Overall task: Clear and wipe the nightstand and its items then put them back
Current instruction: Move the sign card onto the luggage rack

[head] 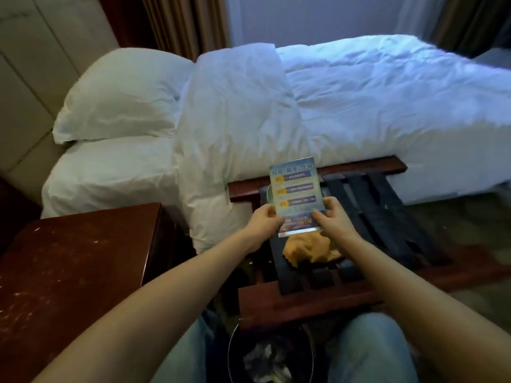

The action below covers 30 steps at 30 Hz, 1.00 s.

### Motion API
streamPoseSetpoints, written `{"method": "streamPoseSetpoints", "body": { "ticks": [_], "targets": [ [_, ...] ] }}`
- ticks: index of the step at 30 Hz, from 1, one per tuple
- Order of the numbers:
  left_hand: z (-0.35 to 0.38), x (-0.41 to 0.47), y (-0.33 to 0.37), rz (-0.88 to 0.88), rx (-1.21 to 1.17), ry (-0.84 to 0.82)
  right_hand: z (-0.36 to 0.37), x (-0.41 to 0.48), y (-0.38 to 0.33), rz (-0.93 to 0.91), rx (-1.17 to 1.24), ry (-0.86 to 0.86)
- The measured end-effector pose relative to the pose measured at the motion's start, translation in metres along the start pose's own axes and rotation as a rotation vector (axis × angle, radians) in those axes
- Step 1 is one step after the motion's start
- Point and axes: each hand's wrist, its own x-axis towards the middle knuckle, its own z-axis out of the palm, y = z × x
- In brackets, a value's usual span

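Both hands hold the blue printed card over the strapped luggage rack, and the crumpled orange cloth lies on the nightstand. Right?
Not quite. In the head view the crumpled orange cloth lies on the black-strapped wooden luggage rack, not the dark wooden nightstand. The left hand and right hand do hold the blue printed card.

Bare forearms without sleeves; light blue jeans (370, 352) on legs.

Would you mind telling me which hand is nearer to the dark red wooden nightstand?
Left. The left hand pinches the left edge of the blue printed card, toward the nightstand; the right hand holds its right edge, farther off.
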Motion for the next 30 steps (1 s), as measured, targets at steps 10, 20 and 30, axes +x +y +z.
{"method": "streamPoseSetpoints", "body": {
  "ticks": [10, 20, 30],
  "targets": [
    [0.148, 0.025, 0.002, -0.103, 0.015, -0.140, -0.097, 0.013, 0.091, 0.205, -0.025, 0.340],
    [0.157, 0.031, -0.009, 0.137, 0.602, -0.210, -0.105, 0.023, 0.120, 0.305, -0.246, 0.364],
    [0.110, 0.028, -0.041, 0.160, 1.141, -0.199, -0.099, 0.021, 0.121, 0.484, -0.510, 0.374]
  ]
}}
